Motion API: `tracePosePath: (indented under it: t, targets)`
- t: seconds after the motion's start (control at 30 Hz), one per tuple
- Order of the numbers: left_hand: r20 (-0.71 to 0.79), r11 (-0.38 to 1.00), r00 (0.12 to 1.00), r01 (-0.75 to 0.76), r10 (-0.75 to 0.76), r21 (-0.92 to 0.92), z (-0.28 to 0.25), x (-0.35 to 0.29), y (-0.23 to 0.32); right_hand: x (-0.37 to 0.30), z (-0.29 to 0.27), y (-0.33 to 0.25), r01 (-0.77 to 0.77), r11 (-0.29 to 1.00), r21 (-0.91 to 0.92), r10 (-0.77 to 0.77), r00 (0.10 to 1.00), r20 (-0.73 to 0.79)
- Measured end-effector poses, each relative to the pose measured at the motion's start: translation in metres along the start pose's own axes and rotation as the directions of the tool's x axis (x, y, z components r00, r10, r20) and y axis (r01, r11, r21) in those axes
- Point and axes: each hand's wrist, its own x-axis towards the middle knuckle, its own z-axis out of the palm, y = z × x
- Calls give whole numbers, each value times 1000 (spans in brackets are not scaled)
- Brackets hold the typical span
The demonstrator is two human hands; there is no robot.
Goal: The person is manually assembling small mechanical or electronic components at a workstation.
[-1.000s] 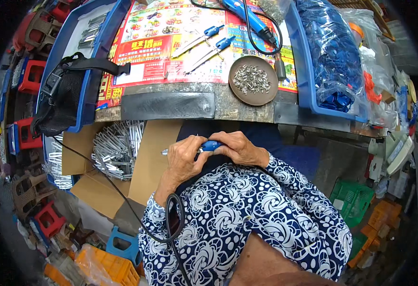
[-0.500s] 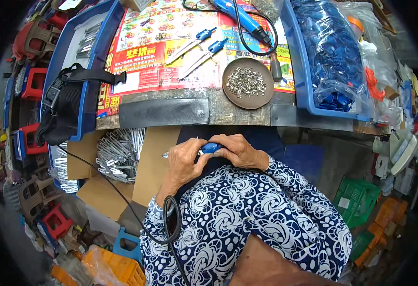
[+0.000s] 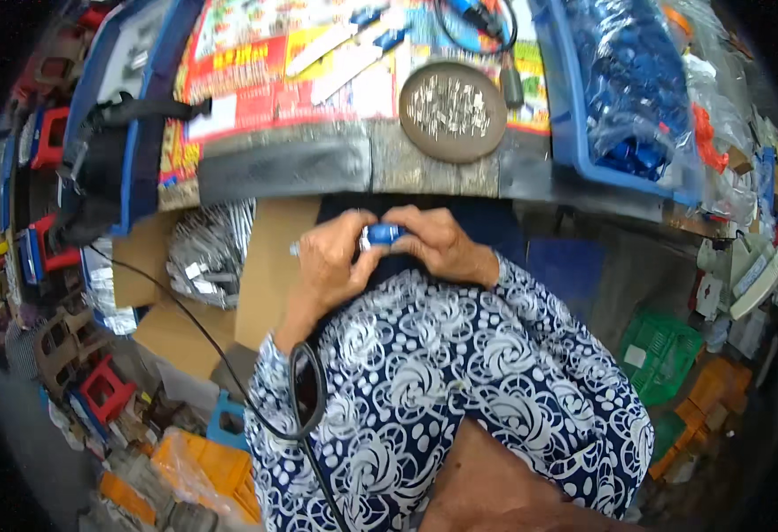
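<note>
My left hand (image 3: 325,255) and my right hand (image 3: 440,241) are together below the table edge, in front of my body. Between them is a compass-like tool with a blue head (image 3: 382,234). Its metal end pokes out beyond my left hand, while my fingers hide most of its length. Both hands are closed on it, pinching the head from either side. Two similar blue-headed compasses (image 3: 361,64) lie on the table. Nearby stands a round brown dish (image 3: 455,152) with small metal screws (image 3: 445,106).
A blue electric screwdriver (image 3: 476,14) lies at the back with its cable. The blue tray (image 3: 569,120) on the right holds bagged blue parts (image 3: 628,80). A cardboard box (image 3: 269,257) of metal legs stands below the table. A black cable (image 3: 198,326) runs past my left arm.
The view has shifted, so the table and hands sit higher and a little to the left in the picture. Both hands still grip the compass, its head turned slightly between the fingers.
</note>
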Motion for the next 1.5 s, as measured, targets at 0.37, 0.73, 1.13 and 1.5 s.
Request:
tracePosePath:
  t: [0.37, 0.73, 1.13, 1.5]
  targets:
    - [-17, 1000, 1000, -8, 8, 0, 82, -124, -129, -87, 148, 110, -53, 998, 18, 54, 996, -72]
    - [5, 1000, 1000, -2, 2, 0, 83, -155, -146, -99, 179, 108, -101, 995, 10, 102, 992, -74]
    - [-18, 999, 1000, -18, 18, -41, 96, -147, -156, -97, 172, 121, -90, 996, -15, 88, 993, -78]
    - [-112, 999, 993, -35, 32, -29, 94, -133, -151, -82, 156, 125, -30, 998, -49, 27, 998, -59]
